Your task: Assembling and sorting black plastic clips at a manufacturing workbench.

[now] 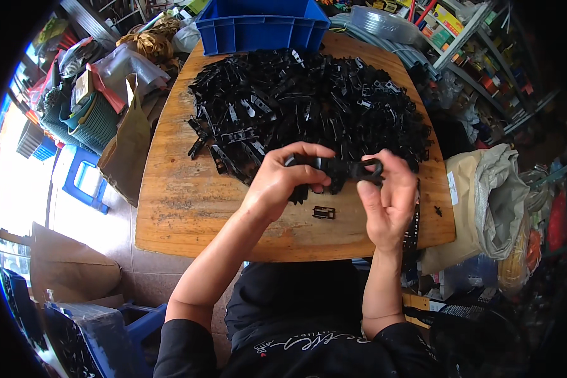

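Over the near side of a large pile of black plastic parts [296, 101], both my hands are raised and close together. My left hand [274, 179] is closed, thumb and fingers pinching a black plastic part [339, 167]. The fingers and thumb of my right hand [389, 201] grip a black loop-shaped piece [379, 169] at the right end of it. Whether the loop and the part are joined or separate, I cannot tell. One small black rectangular frame piece [324, 213] lies alone on the wood just below my hands.
The wooden table [183, 208] carries the pile, with a blue plastic crate [261, 28] at its far edge. A small black scrap [438, 211] lies near the right edge. Sacks [485, 195] stand at the right, a blue stool [85, 179] and brown paper bag [123, 142] at the left.
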Motion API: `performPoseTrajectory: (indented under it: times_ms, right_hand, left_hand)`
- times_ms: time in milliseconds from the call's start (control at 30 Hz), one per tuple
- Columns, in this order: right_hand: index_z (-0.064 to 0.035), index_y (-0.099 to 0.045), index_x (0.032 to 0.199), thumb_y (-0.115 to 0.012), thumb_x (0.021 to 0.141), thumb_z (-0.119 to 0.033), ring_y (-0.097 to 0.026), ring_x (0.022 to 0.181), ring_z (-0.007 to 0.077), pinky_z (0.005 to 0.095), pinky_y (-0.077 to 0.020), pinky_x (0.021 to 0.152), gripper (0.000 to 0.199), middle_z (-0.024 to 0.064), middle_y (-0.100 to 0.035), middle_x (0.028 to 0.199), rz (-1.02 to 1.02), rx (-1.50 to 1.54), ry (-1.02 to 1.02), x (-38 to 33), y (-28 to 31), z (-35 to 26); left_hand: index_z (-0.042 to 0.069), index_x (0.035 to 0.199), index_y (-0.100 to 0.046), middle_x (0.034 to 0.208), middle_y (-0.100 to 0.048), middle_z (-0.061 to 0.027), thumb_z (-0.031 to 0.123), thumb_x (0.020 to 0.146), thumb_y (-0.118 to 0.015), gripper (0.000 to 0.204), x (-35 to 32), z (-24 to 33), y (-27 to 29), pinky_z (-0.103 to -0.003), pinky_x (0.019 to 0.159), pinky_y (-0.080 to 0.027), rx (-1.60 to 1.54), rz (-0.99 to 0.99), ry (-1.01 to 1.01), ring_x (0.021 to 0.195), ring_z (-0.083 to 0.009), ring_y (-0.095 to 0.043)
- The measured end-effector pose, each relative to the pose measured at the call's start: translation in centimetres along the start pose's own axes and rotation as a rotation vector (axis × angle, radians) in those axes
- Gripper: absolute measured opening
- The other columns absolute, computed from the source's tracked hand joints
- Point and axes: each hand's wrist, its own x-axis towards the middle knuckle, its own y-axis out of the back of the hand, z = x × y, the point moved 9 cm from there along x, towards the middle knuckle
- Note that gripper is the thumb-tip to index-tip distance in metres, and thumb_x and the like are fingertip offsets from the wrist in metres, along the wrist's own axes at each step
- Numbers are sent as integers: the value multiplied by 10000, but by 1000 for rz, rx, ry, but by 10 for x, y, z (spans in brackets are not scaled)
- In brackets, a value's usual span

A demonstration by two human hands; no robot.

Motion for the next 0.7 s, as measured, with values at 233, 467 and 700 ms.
performPoseTrajectory:
  times_ms: [233,467,700]
  right_hand:
    - [-35,-454,1123,-626,804,-19,-536,1000,202,306,-434,870,363,114,-504,1061,-63,-24,-7,-8,-7,18]
    - [-53,-503,1086,-692,756,-111,-517,986,236,320,-429,847,385,97,-549,1120,-105,-299,135,-3,-13,9]
    - [19,-549,1036,-590,879,-180,-498,799,46,187,-395,747,257,-7,-561,876,-64,427,-539,-24,-27,62]
  left_hand:
    - [-42,1003,-611,756,-635,-110,-43,699,-616,303,-2,-5,-11,-231,641,-472,3,-25,23,658,-127,-589]
    - [-16,998,-601,709,-590,-41,12,755,-653,250,-2,3,-10,-211,592,-434,40,48,-54,629,-84,-533]
    - [33,982,-582,724,-553,-23,22,745,-664,251,-5,-2,7,-202,598,-407,-42,150,-57,634,-99,-528]
